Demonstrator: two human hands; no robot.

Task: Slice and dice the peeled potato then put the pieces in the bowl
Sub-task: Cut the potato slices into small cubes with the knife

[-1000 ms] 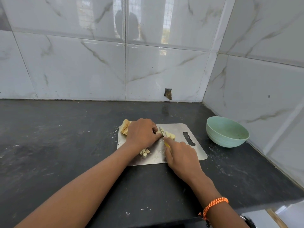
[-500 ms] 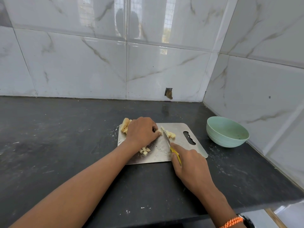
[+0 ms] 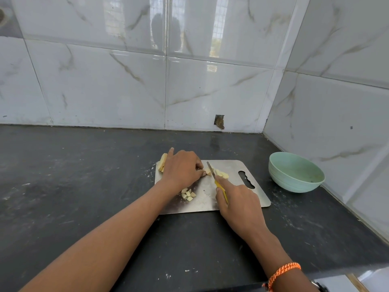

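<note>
Your left hand [image 3: 182,167] sits at the centre of the frame on the far left part of the steel cutting board [image 3: 248,199]. Its grip is curled, fingertips pinching the end of a pale potato strip [image 3: 208,171] against the board. Your right hand [image 3: 240,202] is lower and to the right, its grip closed round the yellow handle of a small knife [image 3: 214,178], with the forefinger stretched along the top of the handle. The blade points toward the upper left and crosses the potato strip just right of your left fingertips; whether its edge has cut into the potato or only rests on it cannot be told from here.

The potato lies in three lots on the board. The strips under the knife run to the right, toward the board's handle slot. A stack of uncut slices [image 3: 163,163] stands at the board's far left corner, partly behind your left hand. A small heap of diced cubes [image 3: 188,194] lies just below your left wrist, near the middle of the board.

The green bowl [image 3: 294,182] stands on the dark table [image 3: 73,175] at the right of the frame, well apart from the board, close to the tiled side wall. An orange braided band [image 3: 283,270] circles your right wrist at the lower right.
</note>
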